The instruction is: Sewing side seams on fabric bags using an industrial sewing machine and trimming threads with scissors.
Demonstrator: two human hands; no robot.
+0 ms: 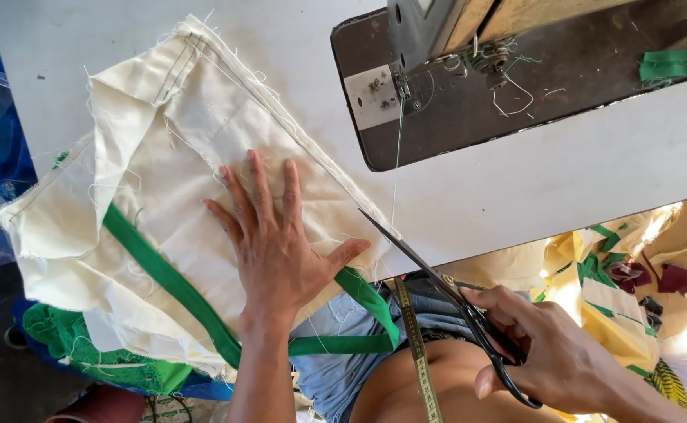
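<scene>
My left hand (277,247) lies flat, fingers spread, on a cream cloth bag piece (179,157) with frayed edges and a green strap (167,286) sewn along it. My right hand (551,352) grips black scissors (437,282); the open blades point up-left toward the cloth's right edge near my left thumb. A thin thread (397,157) runs from the sewing machine's needle area down toward the cloth's edge. The cloth rests on a white table (563,172), partly hanging over the near edge.
A sewing machine (469,47) sits on its dark base plate (547,86) at the top right, with a green cloth scrap (676,63) on it. A yellow tape measure (418,352) hangs down my front. Cream, green and maroon fabric pieces (625,290) pile at the right.
</scene>
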